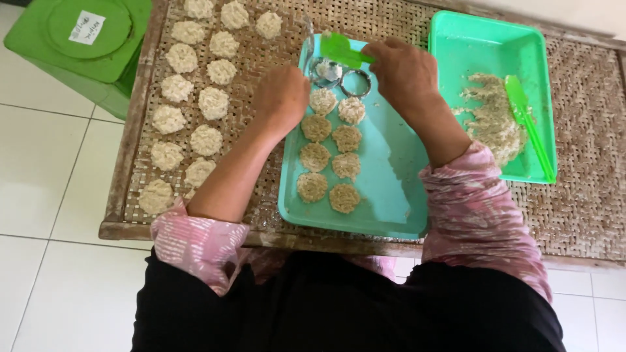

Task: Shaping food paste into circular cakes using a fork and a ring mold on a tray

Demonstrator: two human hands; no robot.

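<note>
Round cakes [329, 156] of pale mash sit in two rows on a teal tray [391, 182] in the middle of the woven counter [587, 195]. More white cakes [195, 85] dry at the far left. The left hand [282, 98] rests curled by a metal ring [355, 83]. The right hand [401, 68] is clamped on a green scraper [342, 49]. A green tub [486, 45] of mash [492, 120] stands at the right.

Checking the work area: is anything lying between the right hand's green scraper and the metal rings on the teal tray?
Nothing visible does. The right hand holds the green scraper just above the metal rings, with only bare teal tray around them. The left hand rests beside them.
</note>
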